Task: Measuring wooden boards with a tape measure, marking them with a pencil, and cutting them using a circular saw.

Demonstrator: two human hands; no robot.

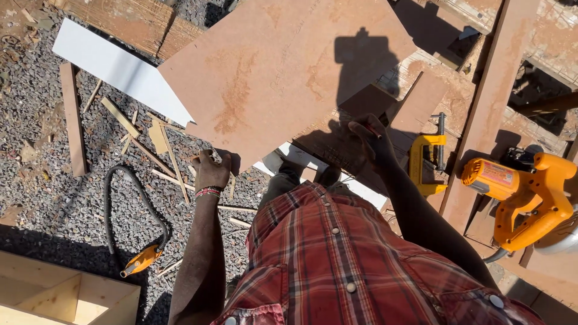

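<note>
Standing outdoors on sunlit grey gravel [36, 198] strewn with wood offcuts [153, 147], the person holds a large reddish-brown board [283, 66] tilted ahead. The left hand [212, 171] grips its lower corner with curled fingers; the right hand [372, 139] clasps its near edge in shadow. A yellow circular saw [524, 192] rests to the right.
</note>
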